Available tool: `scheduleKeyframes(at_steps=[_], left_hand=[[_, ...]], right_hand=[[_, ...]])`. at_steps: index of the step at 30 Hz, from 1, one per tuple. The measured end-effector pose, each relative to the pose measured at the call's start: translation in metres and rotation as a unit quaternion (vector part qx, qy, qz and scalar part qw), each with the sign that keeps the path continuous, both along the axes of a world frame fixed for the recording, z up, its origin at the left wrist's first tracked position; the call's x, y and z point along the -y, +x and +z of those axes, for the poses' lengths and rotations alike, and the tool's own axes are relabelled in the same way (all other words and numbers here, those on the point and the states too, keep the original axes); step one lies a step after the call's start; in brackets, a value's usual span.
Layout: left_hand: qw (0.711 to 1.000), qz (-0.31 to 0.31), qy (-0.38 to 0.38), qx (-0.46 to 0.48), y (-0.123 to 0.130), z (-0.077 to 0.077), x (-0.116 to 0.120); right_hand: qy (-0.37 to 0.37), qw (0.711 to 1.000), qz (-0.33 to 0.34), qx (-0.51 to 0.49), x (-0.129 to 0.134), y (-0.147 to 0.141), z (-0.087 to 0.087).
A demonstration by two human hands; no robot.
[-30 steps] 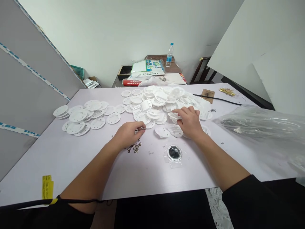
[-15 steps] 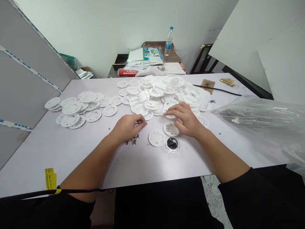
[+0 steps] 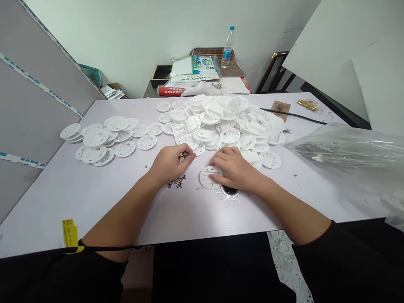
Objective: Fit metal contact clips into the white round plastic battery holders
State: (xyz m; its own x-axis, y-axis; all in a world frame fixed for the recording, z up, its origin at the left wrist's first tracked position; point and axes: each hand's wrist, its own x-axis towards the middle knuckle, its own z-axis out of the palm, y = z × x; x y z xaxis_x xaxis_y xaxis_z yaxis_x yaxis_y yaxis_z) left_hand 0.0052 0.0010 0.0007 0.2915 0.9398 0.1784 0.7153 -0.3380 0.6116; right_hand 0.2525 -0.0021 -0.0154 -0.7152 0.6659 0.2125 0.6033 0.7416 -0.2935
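Observation:
My left hand (image 3: 173, 164) is closed in a pinch at the middle of the table, with a thin dark sliver just showing at its fingertips; what it holds I cannot make out. Below it lies a small heap of shiny metal bits (image 3: 178, 182). My right hand (image 3: 235, 170) grips a round white plastic disc (image 3: 208, 179), thumb on its face and fingers over the far edge. Whether a second disc lies underneath is hidden. A black round piece with a white rim (image 3: 230, 192) is partly covered by that hand.
A large pile of white discs (image 3: 214, 113) fills the far middle, with a smaller group (image 3: 96, 137) at left. A clear plastic bag (image 3: 341, 147) lies at right. Behind the table stands a water bottle (image 3: 227, 48). A black cable (image 3: 296, 115) crosses the far right.
My right hand has moved left and nearer, onto the white disc beside the black piece. The disc that lay just above the black piece no longer shows there. My left hand keeps its pinch.

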Motion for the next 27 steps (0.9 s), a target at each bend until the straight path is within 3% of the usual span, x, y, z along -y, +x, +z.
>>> scheduleKeyframes(at_steps=[3, 6, 8, 11, 14, 16, 21, 27], left_hand=[[1.000, -0.004, 0.009, 0.015, 0.000, 0.000, 0.000], [0.999, -0.003, -0.002, 0.040, 0.001, -0.001, 0.000], [0.998, 0.005, -0.004, 0.065, 0.001, -0.001, 0.001], [0.995, 0.023, -0.012, 0.100, 0.002, -0.001, 0.003], [0.989, 0.038, -0.042, 0.135, 0.004, -0.001, 0.003], [0.985, 0.038, -0.058, 0.159, 0.004, -0.001, 0.003], [0.979, 0.028, -0.078, 0.186, 0.004, 0.000, 0.002], [0.971, 0.013, -0.107, 0.213, 0.007, 0.002, 0.003]], right_hand=[[-0.035, 0.996, -0.035, -0.080, -0.001, 0.001, -0.001], [-0.094, 0.972, -0.079, -0.199, -0.002, 0.002, -0.002], [-0.153, 0.940, -0.104, -0.287, -0.002, 0.002, -0.003], [-0.279, 0.866, -0.123, -0.396, 0.001, 0.000, -0.001], [-0.378, 0.801, -0.121, -0.449, 0.004, -0.004, 0.001], [-0.418, 0.777, -0.119, -0.456, 0.005, -0.007, 0.003], [-0.471, 0.751, -0.131, -0.443, 0.005, -0.010, 0.002], [-0.454, 0.758, -0.149, -0.443, 0.005, -0.013, 0.000]])
